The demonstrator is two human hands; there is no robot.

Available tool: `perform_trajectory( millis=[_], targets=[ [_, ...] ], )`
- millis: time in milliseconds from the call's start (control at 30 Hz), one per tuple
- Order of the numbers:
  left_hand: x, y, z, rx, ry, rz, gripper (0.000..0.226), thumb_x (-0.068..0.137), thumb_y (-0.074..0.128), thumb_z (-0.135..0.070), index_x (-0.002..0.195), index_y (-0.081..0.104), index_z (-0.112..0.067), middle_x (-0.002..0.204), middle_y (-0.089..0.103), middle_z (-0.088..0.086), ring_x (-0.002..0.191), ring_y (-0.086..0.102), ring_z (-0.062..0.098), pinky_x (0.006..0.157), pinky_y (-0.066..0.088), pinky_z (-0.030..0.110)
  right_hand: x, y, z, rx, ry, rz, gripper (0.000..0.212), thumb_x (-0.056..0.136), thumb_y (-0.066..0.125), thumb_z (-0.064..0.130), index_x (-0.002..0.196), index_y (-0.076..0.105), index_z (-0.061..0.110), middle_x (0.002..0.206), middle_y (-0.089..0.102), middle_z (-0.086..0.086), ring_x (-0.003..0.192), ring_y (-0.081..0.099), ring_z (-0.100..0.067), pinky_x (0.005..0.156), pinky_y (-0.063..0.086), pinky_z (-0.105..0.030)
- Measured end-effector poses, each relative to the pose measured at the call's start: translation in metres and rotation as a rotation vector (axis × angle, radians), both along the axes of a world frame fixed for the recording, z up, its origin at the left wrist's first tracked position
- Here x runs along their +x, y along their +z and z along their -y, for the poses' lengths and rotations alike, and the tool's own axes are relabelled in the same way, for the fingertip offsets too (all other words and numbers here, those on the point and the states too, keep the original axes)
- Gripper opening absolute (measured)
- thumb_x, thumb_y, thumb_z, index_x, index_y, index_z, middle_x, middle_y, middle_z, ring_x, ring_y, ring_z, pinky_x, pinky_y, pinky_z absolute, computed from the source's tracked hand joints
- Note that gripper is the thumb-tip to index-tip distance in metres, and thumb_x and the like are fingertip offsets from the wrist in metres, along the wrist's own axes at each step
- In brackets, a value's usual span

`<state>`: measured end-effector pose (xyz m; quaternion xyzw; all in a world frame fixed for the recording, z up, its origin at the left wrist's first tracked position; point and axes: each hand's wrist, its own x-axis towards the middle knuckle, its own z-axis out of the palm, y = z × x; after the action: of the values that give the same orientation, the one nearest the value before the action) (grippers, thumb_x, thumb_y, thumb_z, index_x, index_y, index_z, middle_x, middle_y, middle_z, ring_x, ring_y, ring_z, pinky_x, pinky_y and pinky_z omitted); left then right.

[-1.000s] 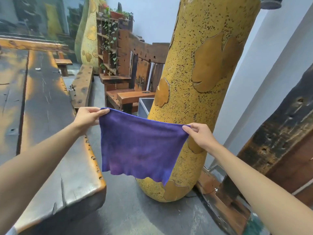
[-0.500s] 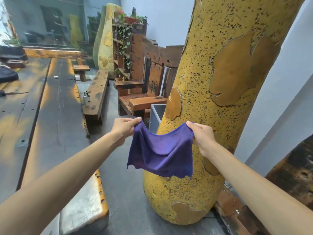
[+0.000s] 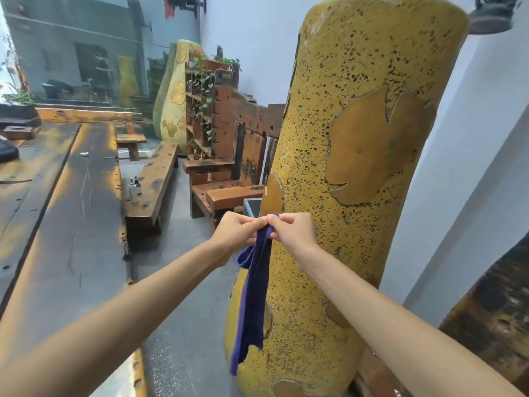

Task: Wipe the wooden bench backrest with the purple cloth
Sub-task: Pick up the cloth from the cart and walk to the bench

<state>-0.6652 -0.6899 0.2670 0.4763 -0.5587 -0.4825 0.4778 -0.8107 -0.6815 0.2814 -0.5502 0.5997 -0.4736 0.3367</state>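
the purple cloth (image 3: 253, 293) hangs folded in a narrow strip in front of the big yellow speckled vase (image 3: 352, 196). we pinch its top edge with our left hand (image 3: 237, 229) and right hand (image 3: 293, 229), fingertips touching. beyond stands the wooden bench backrest (image 3: 252, 133), well apart; a low plank bench (image 3: 151, 181) lies left.

The purple cloth (image 3: 253, 293) is pinched at its top by both hands, left hand (image 3: 236, 233) and right hand (image 3: 293, 234), apparently folded, beside a yellow vase (image 3: 357, 167).
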Motion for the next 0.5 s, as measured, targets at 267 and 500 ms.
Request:
perform_trajectory(
  millis=[267, 500],
  targets=[
    [-0.015, 0.014, 0.016, -0.051, -0.115, 0.018, 0.019, 0.086, 0.077, -0.022, 0.098, 0.082, -0.009, 0.099, 0.079, 0.013, 0.103, 0.073, 0.027, 0.095, 0.056, 0.04, -0.016, 0.021, 0.019, -0.094, 0.028, -0.116, 0.038, 0.098, 0.061, 0.036, 0.074, 0.079, 0.013, 0.068, 0.076, -0.004, 0.074, 0.076, -0.022, 0.079, 0.062, -0.04],
    [-0.024, 0.013, 0.03, -0.127, -0.08, 0.048, 0.018, 0.082, 0.083, -0.027, 0.092, 0.083, -0.013, 0.094, 0.08, 0.01, 0.099, 0.074, 0.029, 0.098, 0.055, 0.05, -0.044, 0.036, 0.035, -0.06, 0.226, -0.203, 0.035, 0.097, 0.052, 0.027, 0.081, 0.081, 0.015, 0.075, 0.079, 0.0, 0.077, 0.077, -0.016, 0.077, 0.061, -0.029]
  ],
)
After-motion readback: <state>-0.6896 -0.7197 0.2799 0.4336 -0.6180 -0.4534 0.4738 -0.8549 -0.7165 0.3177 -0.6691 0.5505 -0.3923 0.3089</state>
